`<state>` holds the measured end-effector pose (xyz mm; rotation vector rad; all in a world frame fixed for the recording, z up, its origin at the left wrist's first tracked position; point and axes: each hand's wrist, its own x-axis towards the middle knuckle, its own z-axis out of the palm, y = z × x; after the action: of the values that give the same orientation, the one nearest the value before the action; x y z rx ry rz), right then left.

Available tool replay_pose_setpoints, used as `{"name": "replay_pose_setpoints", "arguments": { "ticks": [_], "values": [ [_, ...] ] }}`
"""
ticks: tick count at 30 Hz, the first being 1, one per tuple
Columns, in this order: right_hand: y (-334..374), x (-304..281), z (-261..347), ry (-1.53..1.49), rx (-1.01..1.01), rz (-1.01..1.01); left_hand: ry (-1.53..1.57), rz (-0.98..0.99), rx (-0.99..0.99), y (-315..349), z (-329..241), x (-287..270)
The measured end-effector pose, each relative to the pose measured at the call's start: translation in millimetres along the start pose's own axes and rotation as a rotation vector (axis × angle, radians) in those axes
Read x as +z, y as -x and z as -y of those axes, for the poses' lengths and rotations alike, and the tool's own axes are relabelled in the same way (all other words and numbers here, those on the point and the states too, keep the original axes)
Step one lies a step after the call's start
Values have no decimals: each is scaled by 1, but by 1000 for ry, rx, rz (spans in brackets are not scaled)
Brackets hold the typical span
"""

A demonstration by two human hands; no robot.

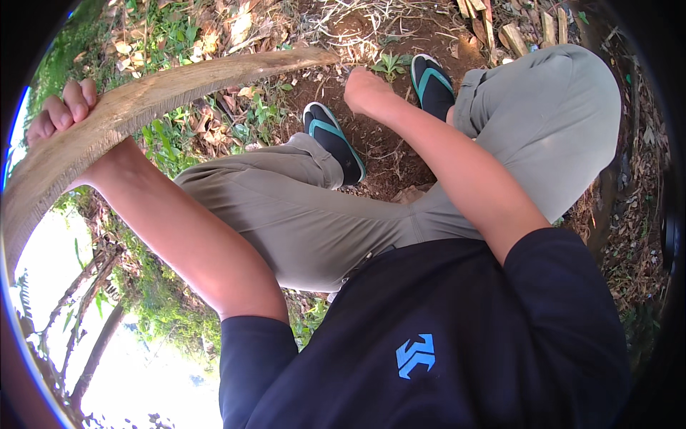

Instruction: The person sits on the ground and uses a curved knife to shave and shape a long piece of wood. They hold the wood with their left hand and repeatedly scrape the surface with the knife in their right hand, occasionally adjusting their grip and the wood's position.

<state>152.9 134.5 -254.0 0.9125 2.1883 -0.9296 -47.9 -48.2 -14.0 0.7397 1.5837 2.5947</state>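
A long, light-brown wooden plank with rough-sawn edges runs from the left rim to the top middle, bent by the lens. My left hand grips it near its left part, fingers curled over the far edge and the palm hidden behind the wood. Just below the plank's far right end, my right hand is closed in a fist. A small dark bit shows by its fingers, but what they hold is too hidden to name. Whether this hand touches the plank, I cannot tell.
My feet, in black and teal flip-flops, stand apart on brown soil. Several cut wood pieces lie at the upper right. A small green plant grows between the feet. Dry leaves and thin branches are to the left.
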Motion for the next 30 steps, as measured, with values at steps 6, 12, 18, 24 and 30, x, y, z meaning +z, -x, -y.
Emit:
{"name": "replay_pose_setpoints", "arguments": {
  "ticks": [6,12,18,24,30],
  "values": [
    [41,-29,11,120,-74,136,31,109,53,3,3,2],
    [23,-13,13,135,-18,145,60,139,21,3,2,2],
    [-41,14,3,450,-30,349,161,262,-79,-7,1,-13],
    [-43,13,-14,260,49,223,167,264,-147,-13,1,-21],
    [-21,-13,0,297,-3,133,61,66,-18,-2,0,-12]
  ]
}}
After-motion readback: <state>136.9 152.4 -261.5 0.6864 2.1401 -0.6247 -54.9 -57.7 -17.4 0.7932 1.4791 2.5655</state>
